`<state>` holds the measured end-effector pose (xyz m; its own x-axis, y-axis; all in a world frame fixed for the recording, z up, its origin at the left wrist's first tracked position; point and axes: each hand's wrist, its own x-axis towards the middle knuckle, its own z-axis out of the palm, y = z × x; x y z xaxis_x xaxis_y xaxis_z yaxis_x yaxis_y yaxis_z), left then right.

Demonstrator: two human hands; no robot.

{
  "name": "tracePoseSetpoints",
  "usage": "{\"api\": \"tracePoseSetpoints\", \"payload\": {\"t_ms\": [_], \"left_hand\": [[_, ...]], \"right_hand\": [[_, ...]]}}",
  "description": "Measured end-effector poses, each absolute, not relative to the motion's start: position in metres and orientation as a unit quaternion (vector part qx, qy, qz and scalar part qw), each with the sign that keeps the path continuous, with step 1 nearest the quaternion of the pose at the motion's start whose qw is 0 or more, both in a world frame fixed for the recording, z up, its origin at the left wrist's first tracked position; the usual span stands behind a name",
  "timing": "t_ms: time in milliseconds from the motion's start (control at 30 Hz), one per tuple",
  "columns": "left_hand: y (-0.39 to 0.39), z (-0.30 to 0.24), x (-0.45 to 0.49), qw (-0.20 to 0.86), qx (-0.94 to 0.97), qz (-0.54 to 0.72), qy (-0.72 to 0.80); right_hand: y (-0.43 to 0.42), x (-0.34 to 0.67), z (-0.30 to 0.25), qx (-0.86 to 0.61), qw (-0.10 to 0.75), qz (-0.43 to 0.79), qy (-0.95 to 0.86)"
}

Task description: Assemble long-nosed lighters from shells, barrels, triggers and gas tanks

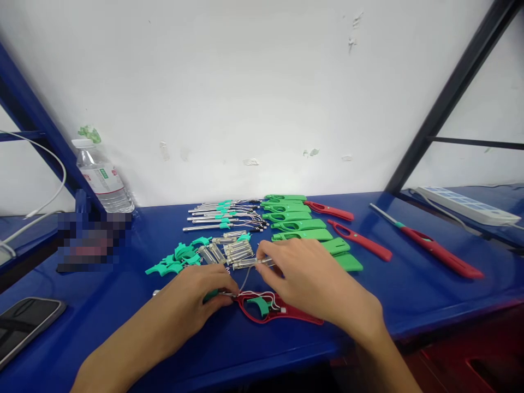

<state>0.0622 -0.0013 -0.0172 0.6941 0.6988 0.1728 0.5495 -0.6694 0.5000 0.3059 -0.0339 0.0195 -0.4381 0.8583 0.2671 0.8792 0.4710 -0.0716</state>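
Note:
A red lighter handle half point(305, 315) lies open side up near the table's front edge. Inside it are a green trigger point(262, 307), white wires and a small black-and-white piece point(279, 310). My left hand point(200, 295) is closed, thumb and fingers pinching the neck end of this handle, where the metal tube's green collar is partly hidden. My right hand point(305, 273) is closed above the handle, its thumb and forefinger pinching a small clear fuel tank, mostly covered by the fingers. A thin pale tube point(245, 279) runs down from it toward the neck.
Behind the hands lie clear fuel tanks point(238, 252), green triggers point(180, 257), metal tubes with wires point(208, 228) and green handle halves point(301, 225). Red halves point(362, 241) and a red lighter point(438, 252) lie right. A bottle point(104, 180) and phone point(28, 322) stand left.

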Motion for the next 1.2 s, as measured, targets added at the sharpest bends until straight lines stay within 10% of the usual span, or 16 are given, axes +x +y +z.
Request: {"api": "tracePoseSetpoints", "payload": {"t_ms": [1200], "left_hand": [[-0.005, -0.024, 0.069, 0.230, 0.898, 0.191, 0.322]], "right_hand": [[-0.033, 0.305, 0.021, -0.510, 0.113, -0.033, -0.852]]}}
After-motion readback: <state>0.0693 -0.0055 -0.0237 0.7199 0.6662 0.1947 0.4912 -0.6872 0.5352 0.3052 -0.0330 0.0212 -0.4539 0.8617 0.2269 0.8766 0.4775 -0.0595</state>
